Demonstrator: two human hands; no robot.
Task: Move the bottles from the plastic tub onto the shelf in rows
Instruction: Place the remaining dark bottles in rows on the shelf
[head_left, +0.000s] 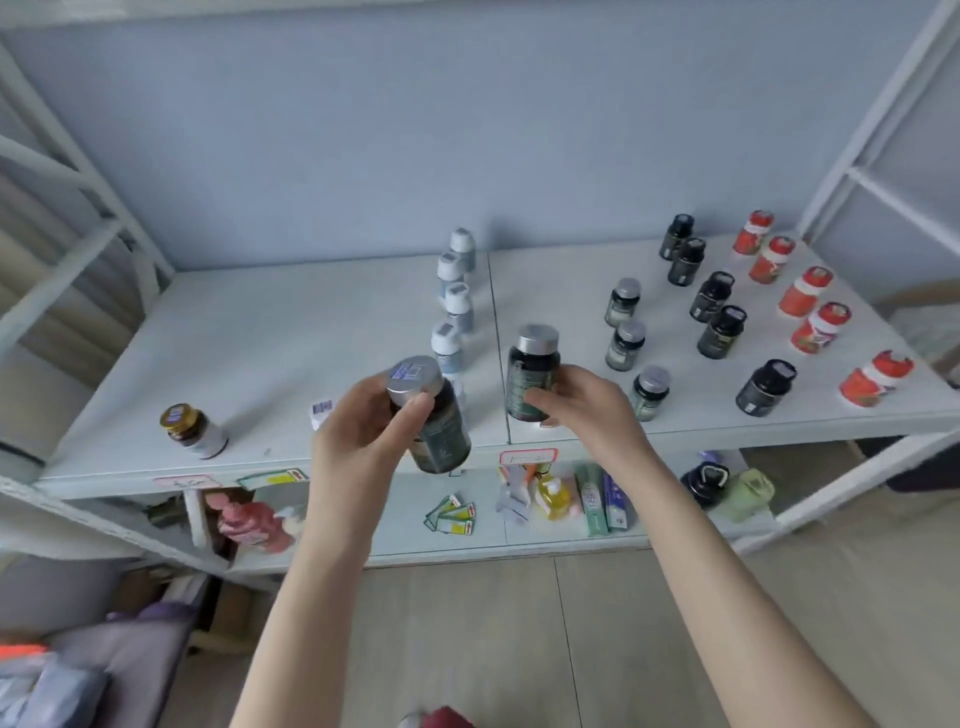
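Observation:
My left hand (363, 431) grips a dark green bottle with a silver cap (431, 415), held tilted in the air above the shelf's front edge. My right hand (582, 405) holds a second dark bottle with a silver cap (532, 371), upright near the front of the white shelf (291, 338). Rows of bottles stand on the shelf: white-capped ones (454, 296) in the middle, three silver-capped green ones (626, 343), black ones (719, 309) and red ones (810, 312) to the right. The plastic tub is out of view.
A lone gold-capped jar (192, 431) stands at the shelf's front left. The lower shelf (441, 540) holds a pink bottle, a yellow bottle, boxes and labels. White frame posts rise on both sides. Bags lie on the floor at bottom left.

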